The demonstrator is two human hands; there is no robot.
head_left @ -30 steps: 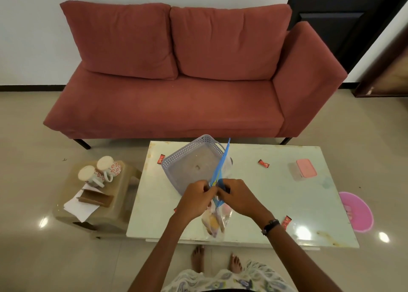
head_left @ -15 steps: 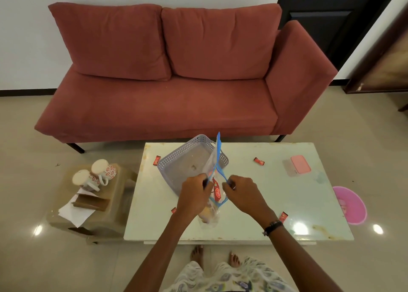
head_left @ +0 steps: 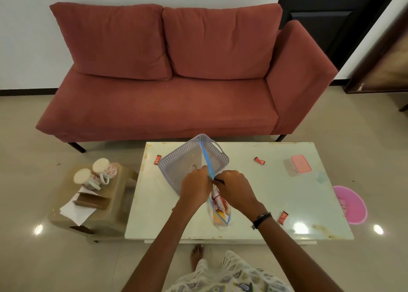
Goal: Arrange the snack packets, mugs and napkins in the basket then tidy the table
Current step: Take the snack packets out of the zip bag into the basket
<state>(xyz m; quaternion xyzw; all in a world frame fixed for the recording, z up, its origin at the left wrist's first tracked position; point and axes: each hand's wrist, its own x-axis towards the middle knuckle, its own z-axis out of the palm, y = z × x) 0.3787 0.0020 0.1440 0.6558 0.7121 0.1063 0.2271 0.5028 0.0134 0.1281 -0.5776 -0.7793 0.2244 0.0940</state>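
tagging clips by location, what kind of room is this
Most likely a home living room. A red two-seat sofa stands against the wall behind a low white coffee table, and two floral mugs sit on a small side stool on the tiled floor.

both arms are bare of sleeves. a dark beaded bracelet (head_left: 261,219) is worn on the right wrist, a pale garment with blue-grey and yellow print (head_left: 229,276) below, feet unshod.
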